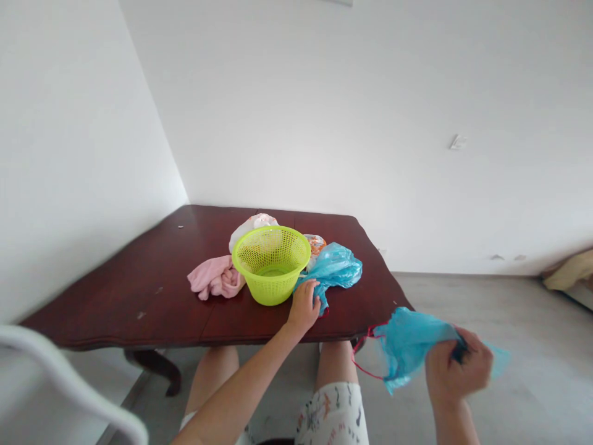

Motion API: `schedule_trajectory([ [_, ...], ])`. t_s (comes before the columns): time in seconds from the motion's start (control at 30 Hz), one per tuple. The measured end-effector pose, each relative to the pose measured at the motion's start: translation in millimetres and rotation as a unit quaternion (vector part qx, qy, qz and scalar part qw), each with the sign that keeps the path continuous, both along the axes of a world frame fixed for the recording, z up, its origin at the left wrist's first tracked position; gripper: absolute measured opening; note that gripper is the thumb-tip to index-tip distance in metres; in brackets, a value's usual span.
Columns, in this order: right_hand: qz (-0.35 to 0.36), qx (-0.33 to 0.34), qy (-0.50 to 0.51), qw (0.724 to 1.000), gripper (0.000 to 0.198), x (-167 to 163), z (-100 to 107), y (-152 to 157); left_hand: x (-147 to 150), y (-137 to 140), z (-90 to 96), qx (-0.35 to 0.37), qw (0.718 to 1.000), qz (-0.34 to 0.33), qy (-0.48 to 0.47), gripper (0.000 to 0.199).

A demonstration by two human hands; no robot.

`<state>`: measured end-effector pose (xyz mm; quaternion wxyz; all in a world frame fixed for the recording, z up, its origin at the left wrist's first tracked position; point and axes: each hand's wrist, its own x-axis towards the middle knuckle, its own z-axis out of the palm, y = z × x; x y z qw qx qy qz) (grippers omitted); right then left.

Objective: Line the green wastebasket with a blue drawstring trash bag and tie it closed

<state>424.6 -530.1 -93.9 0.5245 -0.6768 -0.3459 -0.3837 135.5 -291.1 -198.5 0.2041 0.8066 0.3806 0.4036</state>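
My right hand [458, 364] is closed in a fist around a thin blue plastic bag [407, 346] with red drawstrings. It holds this bag in the air past the right edge of the table. My left hand [306, 306] is at the table's near side, its fingers curled on a second crumpled blue plastic bag [336, 266]. Just left of that hand stands a yellow-green plastic basket [273, 290] with perforated sides; nothing shows inside it.
A dark red-brown wooden table [162, 309] is in front of me. A pink cloth [215, 278] lies left of the basket. Behind it are a white plastic bag [248, 227] and an orange-printed bag [315, 244]. A white chair [69, 371] stands at the lower left.
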Motion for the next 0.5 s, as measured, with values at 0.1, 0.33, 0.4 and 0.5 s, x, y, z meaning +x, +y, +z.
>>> schedule_trajectory([
  [0.1,0.115,-0.042,-0.096,0.988,0.016,-34.1,37.3,2.6,-8.5,-22.4,25.2,0.014,0.998,-0.063,-0.028,0.036],
  [0.33,0.436,-0.133,-0.121,0.882,0.036,-126.6,92.8,31.7,-21.0,-114.3,82.2,-0.177,0.889,-0.385,-0.174,0.085],
  [0.4,0.453,-0.128,-0.108,0.876,0.039,-143.3,91.6,43.1,-30.1,-131.8,85.5,-0.283,0.851,-0.403,-0.183,0.061],
  [0.5,0.424,-0.161,-0.082,0.888,0.046,-162.5,80.1,49.3,-55.3,-143.0,79.3,-0.444,0.79,-0.343,-0.245,0.064],
])
